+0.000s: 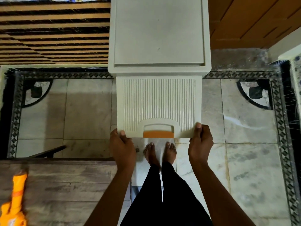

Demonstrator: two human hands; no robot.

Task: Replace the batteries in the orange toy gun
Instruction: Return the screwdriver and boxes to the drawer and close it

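The pale drawer cabinet (158, 33) stands against the wall, its ribbed drawer front (158, 105) clamped at the lower corners by left hand (123, 144) and right hand (201, 142). Probably fetching batteries; next the drawer must slide, floor behind free. The orange toy gun (15, 199) lies on the wooden surface (68, 190), left

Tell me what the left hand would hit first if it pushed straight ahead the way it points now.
The left hand already grips the white drawer front at its lower corner; going straight on, it likely just presses that panel toward the white cabinet.
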